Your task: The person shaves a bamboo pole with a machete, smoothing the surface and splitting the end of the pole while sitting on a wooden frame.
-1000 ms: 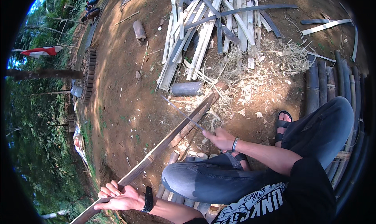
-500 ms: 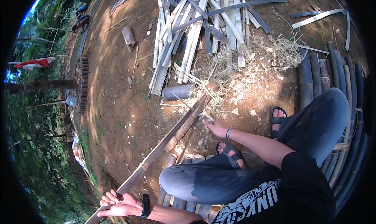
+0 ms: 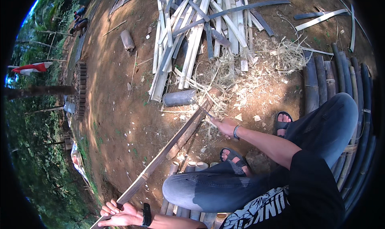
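Observation:
A long split bamboo strip (image 3: 147,172) slants from the lower left up toward the middle. My left hand (image 3: 122,215) is closed round its near end. Its far end rests on a wooden log (image 3: 185,139) on the ground. My right hand (image 3: 225,127) grips a knife (image 3: 205,111), whose handle is mostly hidden in the fingers. The thin blade lies across the strip's far end; whether it cuts into it I cannot tell. Just beyond is a short grey bamboo section (image 3: 179,98).
A heap of split bamboo strips (image 3: 200,26) lies ahead, with curly shavings (image 3: 290,56) beside it. Bamboo poles form a bench (image 3: 312,84) at the right and under my legs. Another short bamboo piece (image 3: 127,40) lies farther left. A red and white flag (image 3: 34,68) hangs at far left.
My right hand has shifted slightly right, and the knife's blade tip has swung right and down, nearer the strip's far end. The left hand keeps its hold; the whole view has shifted a little.

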`<state>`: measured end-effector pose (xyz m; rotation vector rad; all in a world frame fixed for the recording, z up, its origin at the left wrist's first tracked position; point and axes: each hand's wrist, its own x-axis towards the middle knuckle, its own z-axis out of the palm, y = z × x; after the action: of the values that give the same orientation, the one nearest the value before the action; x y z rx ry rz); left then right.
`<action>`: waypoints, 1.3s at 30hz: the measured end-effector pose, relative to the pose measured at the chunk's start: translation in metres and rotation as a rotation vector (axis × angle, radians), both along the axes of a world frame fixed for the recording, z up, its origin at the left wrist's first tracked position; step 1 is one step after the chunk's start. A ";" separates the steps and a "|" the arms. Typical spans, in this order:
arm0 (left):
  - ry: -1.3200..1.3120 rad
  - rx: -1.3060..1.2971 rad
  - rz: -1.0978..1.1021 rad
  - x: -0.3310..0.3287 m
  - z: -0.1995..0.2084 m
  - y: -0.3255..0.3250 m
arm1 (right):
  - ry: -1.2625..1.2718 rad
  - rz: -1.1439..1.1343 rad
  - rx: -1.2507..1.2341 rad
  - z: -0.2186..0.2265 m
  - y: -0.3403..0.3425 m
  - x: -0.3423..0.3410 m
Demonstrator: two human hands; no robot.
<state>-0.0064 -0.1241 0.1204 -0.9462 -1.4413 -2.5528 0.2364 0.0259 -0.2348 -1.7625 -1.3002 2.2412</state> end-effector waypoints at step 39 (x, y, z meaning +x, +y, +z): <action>-0.041 0.014 0.052 -0.034 -0.016 -0.015 | -0.012 0.213 0.259 -0.020 0.020 0.005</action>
<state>-0.0402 -0.1393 0.1041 -0.8479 -1.4371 -2.5554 0.2413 0.0455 -0.2547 -1.6177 -1.7642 2.0412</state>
